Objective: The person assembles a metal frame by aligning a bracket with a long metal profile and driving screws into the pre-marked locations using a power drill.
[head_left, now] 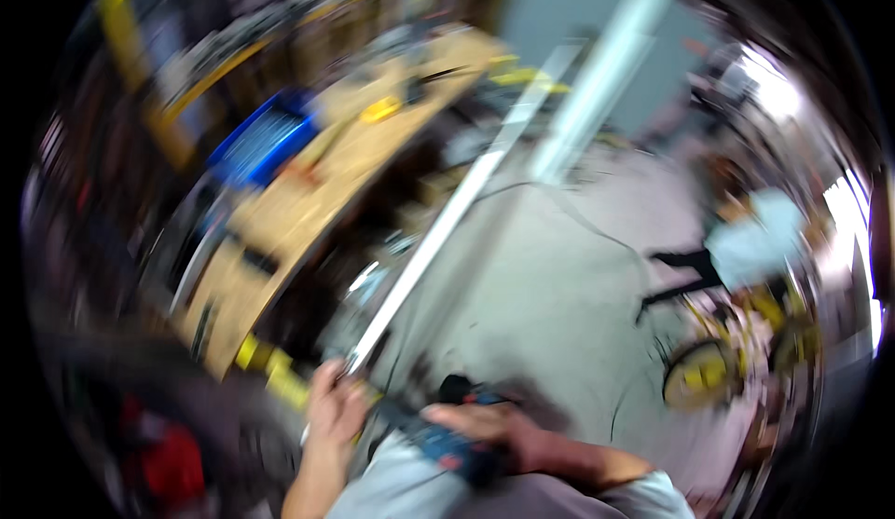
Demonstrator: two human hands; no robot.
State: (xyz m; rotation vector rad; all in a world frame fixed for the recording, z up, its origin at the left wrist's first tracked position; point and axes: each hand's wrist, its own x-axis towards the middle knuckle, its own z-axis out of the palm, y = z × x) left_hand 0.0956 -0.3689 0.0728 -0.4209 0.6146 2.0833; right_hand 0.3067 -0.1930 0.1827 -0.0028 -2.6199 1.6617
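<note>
The picture is smeared by motion. My left hand (337, 405) is closed around the near end of a long, light-coloured flat bar (447, 218). The bar slants away to the upper right, past the front of a workbench. Close to my body, my right hand (480, 421) is wrapped over a blue and black power tool (446, 446) with red spots. Its exact kind is too blurred to tell. The tool's dark end lies near my left hand, apart from the bar.
On the wooden workbench (308, 204) sit a blue bin (266, 139) and a yellow object (380, 109). A pale post (606, 72) stands beyond. A dark cable (597, 227) crosses the grey floor. At right, another person (755, 239) is beside a yellow-wheeled cart (699, 373).
</note>
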